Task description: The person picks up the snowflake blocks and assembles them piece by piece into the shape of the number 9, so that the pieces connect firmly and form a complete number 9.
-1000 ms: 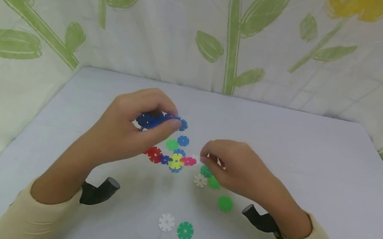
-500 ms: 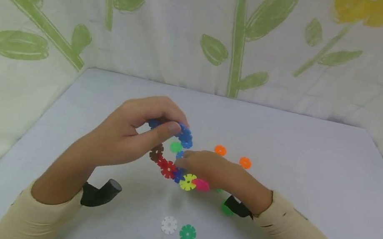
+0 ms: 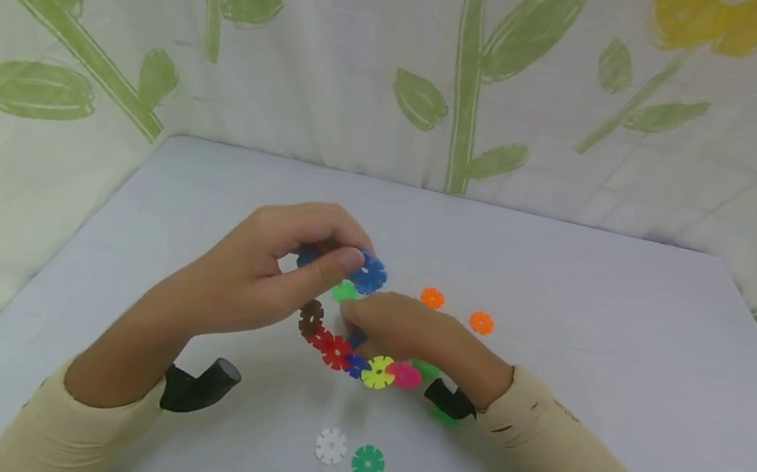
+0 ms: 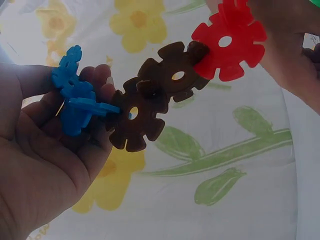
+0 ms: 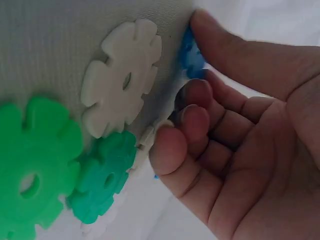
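Observation:
My left hand (image 3: 291, 263) holds up the blue end of a chain of interlocked plastic snowflake discs, its thumb and fingers around the blue discs (image 4: 75, 95). From there the chain runs through brown discs (image 4: 134, 114) and red discs (image 3: 336, 352) to a yellow disc (image 3: 378, 372) and a pink one (image 3: 404, 375). Behind the chain, low over the table, my right hand (image 3: 401, 327) pinches a loose blue disc (image 5: 191, 55) between thumb and fingers. Beside it in the right wrist view are a white disc (image 5: 122, 77), a teal disc (image 5: 105, 177) and a green disc (image 5: 35, 170).
Two orange discs (image 3: 432, 298) lie on the table (image 3: 566, 284) beyond the right forearm. A light green disc (image 3: 343, 290) shows between the hands. Nearer the front are a white disc (image 3: 331, 446) and a dark green disc (image 3: 368, 464). A flower-painted curtain (image 3: 348, 56) hangs behind.
My right hand has left the pink end of the chain and moved left to the blue discs behind it. My left hand has shifted slightly right and nearer, the chain swinging with it.

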Demonstrator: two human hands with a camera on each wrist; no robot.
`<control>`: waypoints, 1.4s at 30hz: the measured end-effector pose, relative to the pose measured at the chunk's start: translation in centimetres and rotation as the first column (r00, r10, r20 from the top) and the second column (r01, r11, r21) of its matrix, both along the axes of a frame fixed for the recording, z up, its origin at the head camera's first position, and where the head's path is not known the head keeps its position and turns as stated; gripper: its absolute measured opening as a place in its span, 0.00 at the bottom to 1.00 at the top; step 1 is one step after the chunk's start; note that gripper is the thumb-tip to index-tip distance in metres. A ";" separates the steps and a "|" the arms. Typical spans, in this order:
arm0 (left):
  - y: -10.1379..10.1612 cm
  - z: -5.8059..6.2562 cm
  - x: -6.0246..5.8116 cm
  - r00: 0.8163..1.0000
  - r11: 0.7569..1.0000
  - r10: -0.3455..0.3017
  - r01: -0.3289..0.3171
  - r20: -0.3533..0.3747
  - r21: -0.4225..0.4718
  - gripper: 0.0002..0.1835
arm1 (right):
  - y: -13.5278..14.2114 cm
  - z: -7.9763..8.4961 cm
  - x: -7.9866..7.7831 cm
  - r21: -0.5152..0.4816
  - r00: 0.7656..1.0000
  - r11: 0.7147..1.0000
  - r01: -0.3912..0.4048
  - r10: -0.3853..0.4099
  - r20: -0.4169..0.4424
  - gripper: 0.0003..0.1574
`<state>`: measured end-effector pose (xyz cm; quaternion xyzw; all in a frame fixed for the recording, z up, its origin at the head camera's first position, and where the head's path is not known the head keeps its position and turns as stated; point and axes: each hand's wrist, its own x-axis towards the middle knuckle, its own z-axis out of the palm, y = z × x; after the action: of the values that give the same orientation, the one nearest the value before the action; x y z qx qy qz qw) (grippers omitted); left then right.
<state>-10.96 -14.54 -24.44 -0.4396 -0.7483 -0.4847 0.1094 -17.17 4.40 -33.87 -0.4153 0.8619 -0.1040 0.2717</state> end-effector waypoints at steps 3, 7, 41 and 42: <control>0.0 -0.1 0.1 1.000 1.000 0.019 -0.019 0.004 -0.006 0.07 | 0.4 -0.1 0.0 -0.002 1.000 1.000 -0.001 0.001 0.010 0.13; 0.0 -0.2 0.1 0.999 0.999 0.041 -0.041 -0.009 -0.013 0.08 | 1.4 -0.1 0.2 -0.062 1.000 0.998 0.001 0.000 0.024 0.08; 1.2 -1.2 -0.5 0.996 0.996 0.083 -0.083 -0.021 -0.029 0.10 | 7.5 5.7 2.5 -0.883 0.900 0.395 0.252 0.239 0.364 0.14; 1.3 -1.2 -0.5 0.996 0.996 0.085 -0.086 -0.021 -0.024 0.10 | 7.5 5.8 2.5 -0.885 0.902 0.393 0.250 0.238 0.361 0.14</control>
<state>-11.47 -13.25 -25.63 -0.4133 -0.7713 -0.4657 0.1321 -14.65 11.88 -28.11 -0.4575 0.5775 -0.6515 0.1808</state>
